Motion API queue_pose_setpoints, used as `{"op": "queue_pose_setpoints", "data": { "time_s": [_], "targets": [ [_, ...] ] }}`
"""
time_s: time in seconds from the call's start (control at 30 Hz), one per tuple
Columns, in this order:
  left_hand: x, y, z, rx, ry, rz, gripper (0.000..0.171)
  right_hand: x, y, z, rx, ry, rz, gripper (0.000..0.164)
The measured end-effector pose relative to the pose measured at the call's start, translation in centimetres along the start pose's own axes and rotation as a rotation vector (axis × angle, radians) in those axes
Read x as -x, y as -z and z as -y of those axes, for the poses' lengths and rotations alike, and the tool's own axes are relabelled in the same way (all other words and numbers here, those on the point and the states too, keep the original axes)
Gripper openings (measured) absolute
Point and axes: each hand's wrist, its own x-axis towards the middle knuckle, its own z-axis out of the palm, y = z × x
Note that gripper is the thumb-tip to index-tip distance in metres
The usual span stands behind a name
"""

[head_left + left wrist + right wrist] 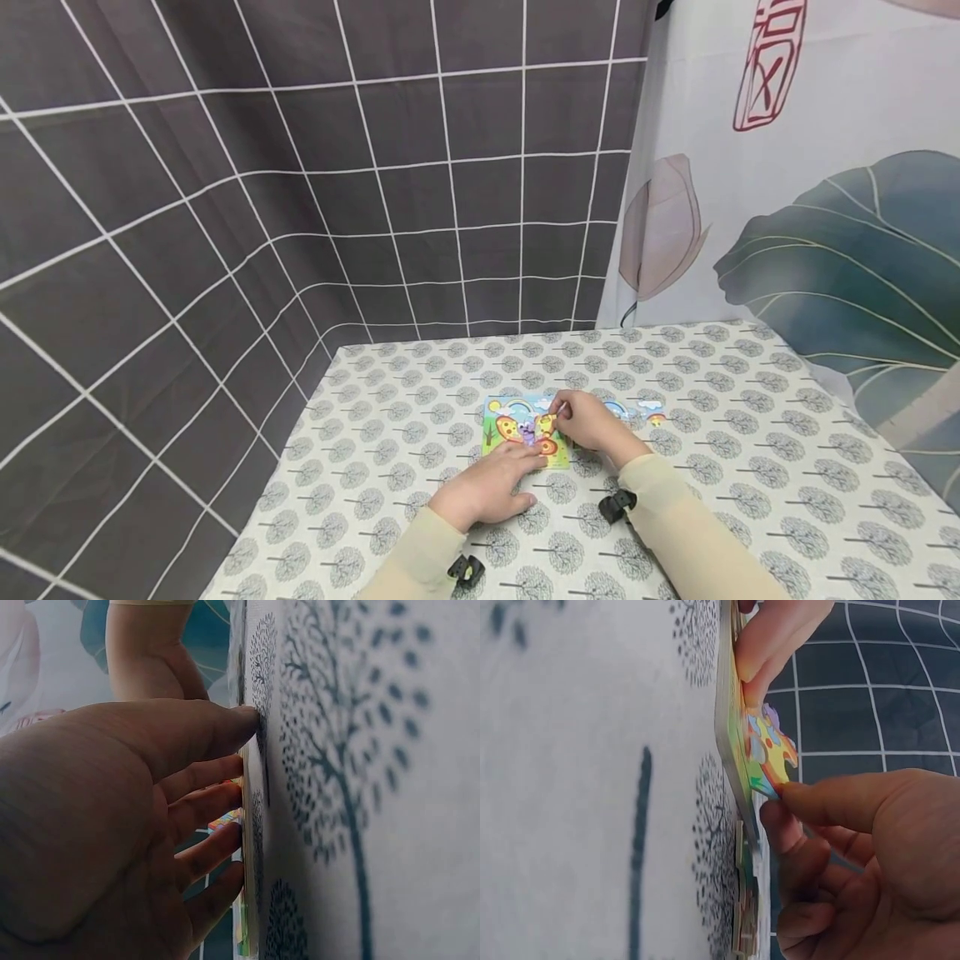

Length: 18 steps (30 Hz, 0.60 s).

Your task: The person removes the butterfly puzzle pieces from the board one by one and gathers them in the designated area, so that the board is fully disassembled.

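Board: butterfly puzzle board [557, 460], flat on the tree-print cloth [375, 475]; rainbow and sun along its far side.
Piece in hand: yellow piece with red dots [776, 750], at the board's 2 o'clock.
Right hand [588, 421]: at 3 o'clock of the board; thumb and forefinger closed in a pinch on the piece, remaining fingers curled.
Left hand [491, 483]: at 7 o'clock; fingers extended, slightly spread, resting on the board's near edge, grasping nothing; thumb set apart.
Loose pieces [656, 417]: at 3 o'clock, beyond the right hand, rainbow printed.
Edges and room: cloth stretches from the board to the table's far edge at 12 o'clock and its side edge at 9; sleeved forearms occupy 5 and 7.
Surround: dark gridded curtain [480, 196], 9 to 12 o'clock; white lotus-print curtain [697, 283], 1 to 3.
Head view: printed faces of board and loose pieces.
Right wrist view: piece tilted up from the board; contact at its lower edge cannot be told; board's thickness.
Left wrist view: palm side, thumb tip at the cloth.
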Motion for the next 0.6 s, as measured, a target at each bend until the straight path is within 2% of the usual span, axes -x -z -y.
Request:
{"op": "queue_pose_setpoints", "data": {
  "time_s": [0.2, 0.6],
  "targets": [
    [-0.15, 0.01, -0.11, -0.009, 0.0, 0.007, 0.062, 0.04, -0.04, 0.14, -0.036, -0.038, -0.004, 0.01],
    [-0.07, -0.13, -0.01, -0.005, 0.015, 0.015, 0.063, 0.09, -0.07, 0.05, -0.063, -0.02, -0.014, 0.011]
  ]
}}
